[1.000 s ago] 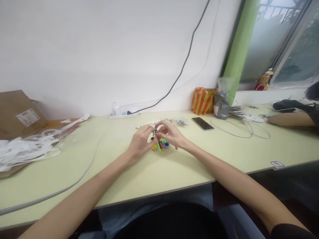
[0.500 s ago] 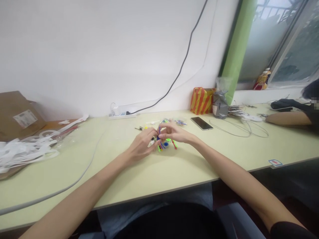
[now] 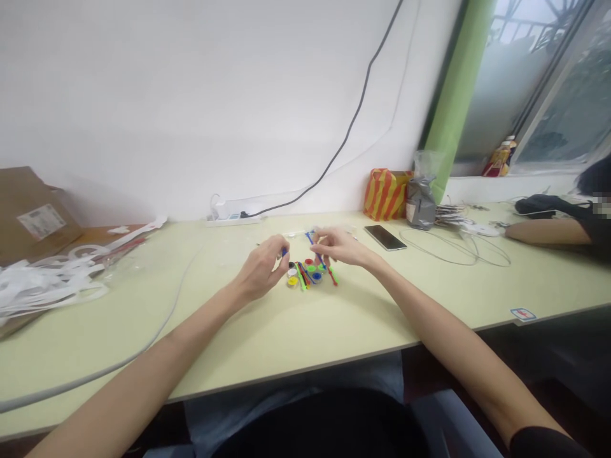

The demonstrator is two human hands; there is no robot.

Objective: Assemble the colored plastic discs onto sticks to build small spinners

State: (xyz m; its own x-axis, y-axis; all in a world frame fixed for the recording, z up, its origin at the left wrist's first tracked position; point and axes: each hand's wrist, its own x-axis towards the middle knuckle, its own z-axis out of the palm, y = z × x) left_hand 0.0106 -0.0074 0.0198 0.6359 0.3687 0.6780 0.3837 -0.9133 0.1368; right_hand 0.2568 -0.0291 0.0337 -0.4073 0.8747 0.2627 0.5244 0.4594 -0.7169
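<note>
My left hand (image 3: 264,267) is pinched around a small dark-blue piece (image 3: 285,252), whose shape is mostly covered by the fingers. Over to the right, my right hand (image 3: 340,247) grips a thin blue stick (image 3: 316,251) that slants down between its fingers. Below and between the hands lie small round pots with coloured centres, among them a yellow pot (image 3: 293,282), a white pot (image 3: 291,273), a blue pot (image 3: 317,277) and a red pot (image 3: 309,261). Thin sticks lie among them, including a green stick (image 3: 301,277) and a red-and-green stick (image 3: 333,276).
A phone (image 3: 384,237) lies right of my hands, near a striped bag (image 3: 386,194) and a grey bag (image 3: 421,203). White strips (image 3: 52,280) and a cardboard box (image 3: 35,213) fill the left. A grey cable (image 3: 143,356) crosses the table. Another person's arm (image 3: 548,231) rests far right.
My hands were together over a blue item; now they are apart, the left with the small blue piece, the right with the blue stick. The pots between them have come into view.
</note>
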